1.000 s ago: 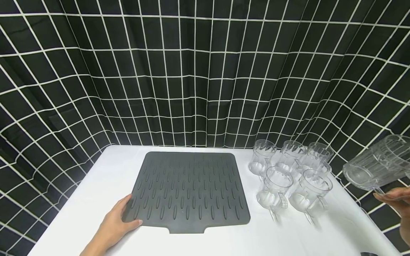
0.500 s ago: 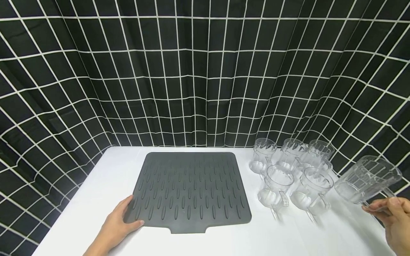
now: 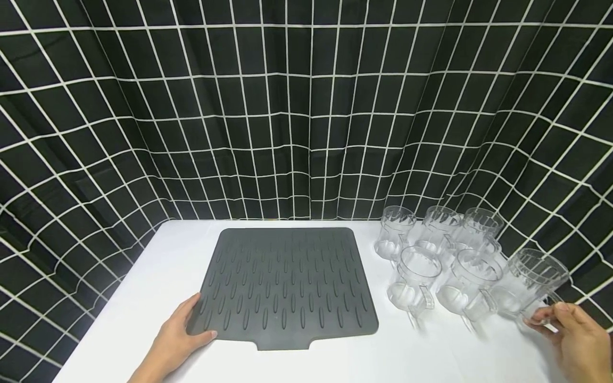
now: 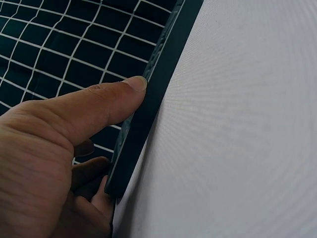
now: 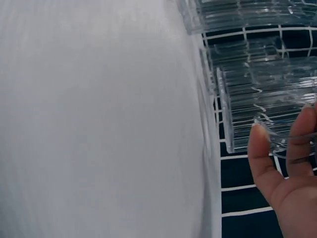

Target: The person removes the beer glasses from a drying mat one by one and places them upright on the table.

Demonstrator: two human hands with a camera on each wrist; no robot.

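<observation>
A dark grey ridged mat (image 3: pixel 287 276) lies flat on the white table. My left hand (image 3: pixel 174 338) rests at its near-left corner, thumb on the front edge and fingers along the left side; the left wrist view shows the thumb (image 4: pixel 104 106) extended against the mat's edge. At the right, my right hand (image 3: pixel 572 332) holds a clear ribbed mug (image 3: pixel 531 282) by its handle. This mug stands almost upright at the right end of the front row; whether its base touches the table is hard to tell. In the right wrist view, fingers (image 5: pixel 260 148) curl at the handle.
Several clear mugs stand upright in two rows right of the mat, including a front mug (image 3: pixel 414 279), its neighbour (image 3: pixel 469 282) and a back mug (image 3: pixel 395 234). The white table (image 3: pixel 354 361) is enclosed by black cloth (image 3: pixel 306 106) with a white grid.
My right hand has brought the tilted mug in from the far right, down and leftward, beside the front row, turning it nearly upright. The left hand keeps its place on the mat.
</observation>
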